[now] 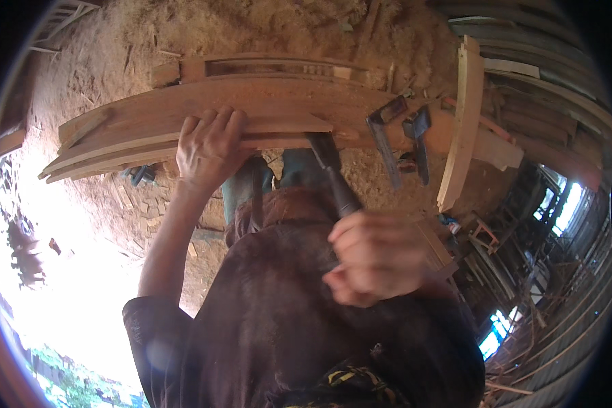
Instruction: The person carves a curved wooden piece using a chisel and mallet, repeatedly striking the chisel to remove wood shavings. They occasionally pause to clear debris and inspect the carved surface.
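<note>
My left hand (211, 146) grips a long reddish-brown wooden board (279, 124), its fingers curled over the near edge. The board lies with other long pieces on a wide plank (272, 95) in front of me. My right hand (381, 258), smeared by motion, is closed around a dark handle. It belongs to a hand tool (336, 177) whose dark head is at the board's right end; its exact kind I cannot make out. The tool slants from my hand up to the left. Whether its head touches the wood is unclear.
Two dark L-shaped tools (387, 143) stand on the plank to the right. A pale wooden beam (462, 122) lies across the plank's right part. Offcuts and shavings (156, 207) litter the dirt floor. Stacked timber (551, 102) is at the right.
</note>
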The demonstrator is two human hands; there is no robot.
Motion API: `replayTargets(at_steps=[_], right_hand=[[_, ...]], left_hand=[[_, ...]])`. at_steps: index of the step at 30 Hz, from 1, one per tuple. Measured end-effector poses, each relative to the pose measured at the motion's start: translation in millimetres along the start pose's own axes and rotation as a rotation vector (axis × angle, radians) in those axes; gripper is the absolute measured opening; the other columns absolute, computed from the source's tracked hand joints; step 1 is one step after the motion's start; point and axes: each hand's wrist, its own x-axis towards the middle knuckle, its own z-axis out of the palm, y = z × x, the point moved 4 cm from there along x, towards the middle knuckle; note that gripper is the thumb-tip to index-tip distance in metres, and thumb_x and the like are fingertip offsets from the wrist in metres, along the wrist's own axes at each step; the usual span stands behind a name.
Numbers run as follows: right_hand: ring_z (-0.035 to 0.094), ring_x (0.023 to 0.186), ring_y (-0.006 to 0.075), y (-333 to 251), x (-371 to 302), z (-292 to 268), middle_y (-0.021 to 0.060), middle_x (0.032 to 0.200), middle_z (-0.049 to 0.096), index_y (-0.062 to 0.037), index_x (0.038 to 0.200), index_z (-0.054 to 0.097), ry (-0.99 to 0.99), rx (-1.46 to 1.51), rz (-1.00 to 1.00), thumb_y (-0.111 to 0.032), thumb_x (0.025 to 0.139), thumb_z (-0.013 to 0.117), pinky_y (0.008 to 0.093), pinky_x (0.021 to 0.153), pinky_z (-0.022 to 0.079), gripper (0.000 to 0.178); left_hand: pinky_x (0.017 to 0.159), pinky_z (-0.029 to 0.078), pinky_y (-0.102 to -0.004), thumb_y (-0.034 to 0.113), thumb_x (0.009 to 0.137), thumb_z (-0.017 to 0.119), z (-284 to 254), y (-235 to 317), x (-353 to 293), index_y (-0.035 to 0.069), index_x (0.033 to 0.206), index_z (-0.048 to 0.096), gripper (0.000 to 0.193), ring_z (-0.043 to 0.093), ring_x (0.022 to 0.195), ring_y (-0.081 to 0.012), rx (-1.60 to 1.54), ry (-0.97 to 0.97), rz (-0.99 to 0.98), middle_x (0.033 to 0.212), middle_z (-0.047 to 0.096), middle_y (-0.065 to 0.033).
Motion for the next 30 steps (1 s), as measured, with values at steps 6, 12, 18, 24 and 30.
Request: replayTargets(at_steps=[6,12,18,24,30], right_hand=[[0.063,0.063,0.0204,11.9,6.0,-17.7,0.0066,0.074,0.061,-0.002,0.075,0.059,-0.007,0.045,-0.039,0.006,0.08,0.078,0.0383,0.062,0.061,0.021],[0.064,0.064,0.0214,25.1,22.5,-49.0,0.0085,0.076,0.064,0.0008,0.078,0.06,0.056,0.068,0.042,0.006,0.082,0.074,0.0397,0.061,0.061,0.016],[0.064,0.063,0.0243,-0.4,-26.9,-1.4,0.0081,0.071,0.061,-0.005,0.07,0.055,0.039,-0.029,-0.104,0.004,0.076,0.082,0.0406,0.064,0.061,0.029],[0.065,0.066,0.0199,15.4,-15.4,-45.4,0.0049,0.074,0.062,-0.0031,0.085,0.066,0.01,0.046,-0.039,-0.002,0.088,0.085,0.0431,0.068,0.063,0.019],[0.062,0.063,0.0245,3.8,-24.5,-20.3,0.0065,0.072,0.057,-0.007,0.071,0.056,0.0,-0.055,-0.169,-0.007,0.083,0.091,0.0413,0.064,0.063,0.037]], left_hand=[[0.084,0.051,-0.0414,0.037,0.067,0.096,1.3,-1.4,7.2,0.014,0.104,0.068,0.052,0.071,0.099,-0.0252,0.035,0.007,-0.027,0.102,0.072,-0.0028],[0.085,0.05,-0.0421,0.039,0.07,0.095,5.8,-0.9,-0.9,0.014,0.104,0.069,0.05,0.071,0.099,-0.0264,0.025,0.01,-0.022,0.103,0.073,-0.0029],[0.085,0.05,-0.0427,0.039,0.07,0.096,4.6,1.5,1.7,0.014,0.103,0.068,0.05,0.071,0.101,-0.0262,0.02,-0.008,-0.037,0.102,0.073,-0.0029],[0.086,0.05,-0.0433,0.041,0.071,0.095,6.6,-0.9,3.3,0.013,0.105,0.068,0.052,0.07,0.102,-0.0267,0.009,0.062,-0.024,0.102,0.073,-0.0035],[0.091,0.049,-0.0399,0.046,0.075,0.093,7.2,-0.5,3.1,0.015,0.105,0.066,0.05,0.068,0.102,-0.0213,0.02,0.077,-0.014,0.102,0.069,0.0003]])
